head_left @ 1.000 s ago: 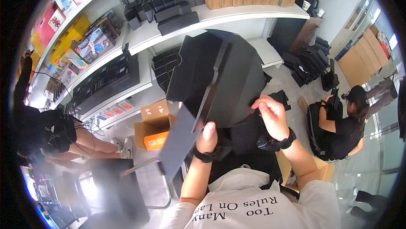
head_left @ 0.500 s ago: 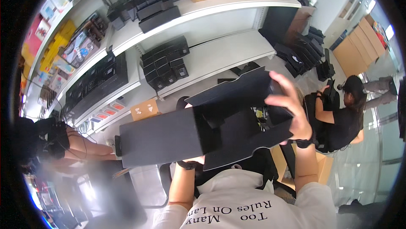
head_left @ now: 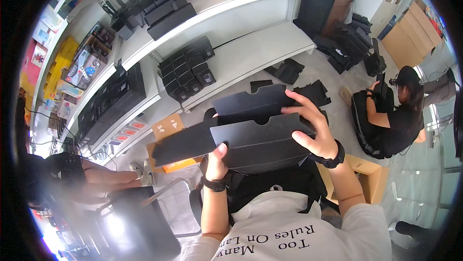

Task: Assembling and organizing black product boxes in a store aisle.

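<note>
Matte-black folding cardboard box (head_left: 263,140) mid-air between my hands, notched panels up.
My left hand (head_left: 216,164) grips its left end, thumb on the near panel, other fingers hidden; my right hand (head_left: 319,136) has fingers spread wide at the right end, can't tell how firmly they bear. Box sits in front of my white short-sleeved T-shirt (head_left: 289,229), long black flap (head_left: 185,141) jutting left. Risk, I'd say: flap looks unsupported, so a weak left grip could let it sag and crease; an uneven push could bend a notch. Writing: dark shirt lettering, upside down; marks on the stacked small black boxes (head_left: 187,68) too small to read.
</note>
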`<state>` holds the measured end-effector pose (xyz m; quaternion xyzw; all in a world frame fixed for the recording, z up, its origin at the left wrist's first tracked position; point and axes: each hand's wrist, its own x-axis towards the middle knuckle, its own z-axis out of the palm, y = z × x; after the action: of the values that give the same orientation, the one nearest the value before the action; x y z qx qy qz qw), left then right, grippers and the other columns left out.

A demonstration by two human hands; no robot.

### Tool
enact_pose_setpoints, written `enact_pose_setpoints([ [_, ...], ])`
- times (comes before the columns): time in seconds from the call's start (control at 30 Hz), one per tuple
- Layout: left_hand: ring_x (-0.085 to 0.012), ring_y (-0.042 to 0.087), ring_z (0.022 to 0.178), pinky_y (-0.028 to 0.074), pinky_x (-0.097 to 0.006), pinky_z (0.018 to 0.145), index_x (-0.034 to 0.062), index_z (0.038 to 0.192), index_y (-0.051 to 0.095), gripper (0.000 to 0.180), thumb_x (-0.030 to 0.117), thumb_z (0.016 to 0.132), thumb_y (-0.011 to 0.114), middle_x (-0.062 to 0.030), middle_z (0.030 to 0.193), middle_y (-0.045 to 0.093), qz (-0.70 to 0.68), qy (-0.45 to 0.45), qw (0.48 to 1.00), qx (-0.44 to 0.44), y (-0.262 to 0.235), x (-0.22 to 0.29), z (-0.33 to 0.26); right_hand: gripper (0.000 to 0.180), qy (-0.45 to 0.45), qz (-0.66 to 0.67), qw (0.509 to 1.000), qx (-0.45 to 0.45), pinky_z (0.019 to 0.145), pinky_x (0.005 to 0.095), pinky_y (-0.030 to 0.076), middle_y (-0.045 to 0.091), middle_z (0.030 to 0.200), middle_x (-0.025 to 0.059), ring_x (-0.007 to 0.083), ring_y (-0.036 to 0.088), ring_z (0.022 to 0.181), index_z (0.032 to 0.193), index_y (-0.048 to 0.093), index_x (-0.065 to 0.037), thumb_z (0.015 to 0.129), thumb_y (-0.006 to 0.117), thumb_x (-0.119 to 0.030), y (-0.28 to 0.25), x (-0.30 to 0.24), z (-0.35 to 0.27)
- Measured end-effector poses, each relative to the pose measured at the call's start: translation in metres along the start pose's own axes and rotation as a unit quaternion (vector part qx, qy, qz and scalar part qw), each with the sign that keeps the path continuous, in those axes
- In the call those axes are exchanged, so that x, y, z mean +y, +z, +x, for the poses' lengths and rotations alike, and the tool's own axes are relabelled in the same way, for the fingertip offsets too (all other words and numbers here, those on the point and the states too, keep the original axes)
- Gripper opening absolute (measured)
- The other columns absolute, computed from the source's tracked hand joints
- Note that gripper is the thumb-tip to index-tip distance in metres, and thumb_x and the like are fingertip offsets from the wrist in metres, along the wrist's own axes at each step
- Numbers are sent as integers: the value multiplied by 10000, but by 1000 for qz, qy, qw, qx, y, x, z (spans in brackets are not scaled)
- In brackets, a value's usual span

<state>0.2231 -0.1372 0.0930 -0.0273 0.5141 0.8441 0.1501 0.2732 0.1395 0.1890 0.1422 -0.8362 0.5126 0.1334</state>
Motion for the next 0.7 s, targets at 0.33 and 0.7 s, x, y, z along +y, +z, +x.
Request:
enact_pose_setpoints([
  [0.33, -278, 606, 999, 470, -358, 902, -7, 1131, 622, 402, 186, 786, 548, -145, 1112, 632, -40, -78, 992, 85, 53, 18, 16, 650, 108, 138, 982, 78, 1091, 383, 265, 472, 1297, 104, 229, 406, 1226, 1439, 342, -86, 836, 584, -110, 24, 49, -14],
  [0.7, -224, 497, 1146, 344, -299, 1019, -4, 1193, 579, 460, 115, 757, 491, -98, 1211, 564, 104, 10, 992, -68, 43, -9, 44, 345, 175, 135, 964, 149, 1128, 393, 237, 463, 1423, 90, 240, 331, 1365, 1262, 634, -129, 932, 549, -179, 38, 70, -29],
])
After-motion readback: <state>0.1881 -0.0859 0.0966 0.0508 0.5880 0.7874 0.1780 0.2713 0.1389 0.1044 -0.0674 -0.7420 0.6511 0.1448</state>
